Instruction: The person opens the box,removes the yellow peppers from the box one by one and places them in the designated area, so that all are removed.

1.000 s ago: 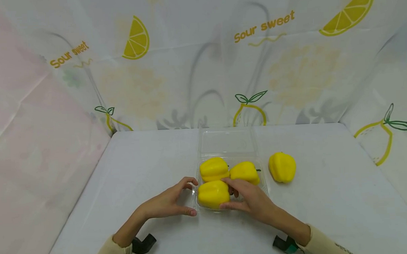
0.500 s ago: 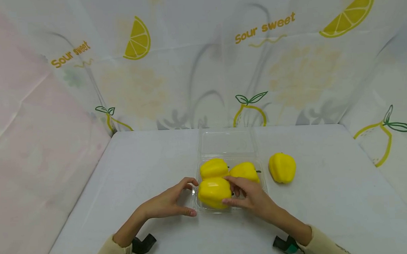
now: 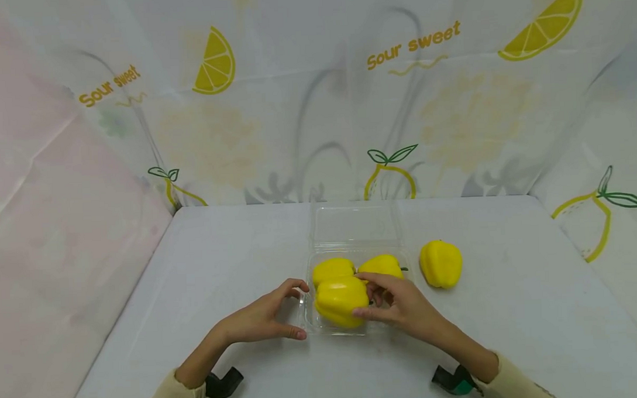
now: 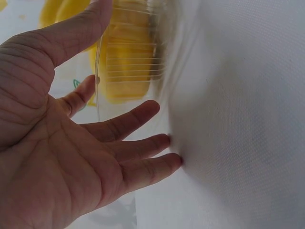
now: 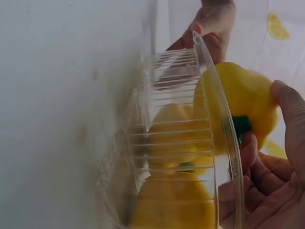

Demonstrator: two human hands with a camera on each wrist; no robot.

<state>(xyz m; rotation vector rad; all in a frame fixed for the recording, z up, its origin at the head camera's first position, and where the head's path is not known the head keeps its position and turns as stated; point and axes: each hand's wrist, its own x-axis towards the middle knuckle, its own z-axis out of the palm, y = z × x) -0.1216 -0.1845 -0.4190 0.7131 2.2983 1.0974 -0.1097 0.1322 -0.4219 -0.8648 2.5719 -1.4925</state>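
Left hand (image 3: 263, 315) is spread, right hand (image 3: 401, 303) pinches a pepper (image 3: 339, 302) (partly hiding another pepper (image 3: 332, 268)).

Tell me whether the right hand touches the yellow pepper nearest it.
Touching. In the right wrist view, the right hand has its thumb tip against the yellow pepper, no gap visible.

We note a white-covered tabletop (image 3: 511, 286) bounded at back and sides by printed cloth walls (image 3: 279, 124). We read "Sour sweet" lettering (image 3: 413, 46) near lemon-slice prints (image 3: 215, 62); left wall (image 3: 61, 231) pinkish.
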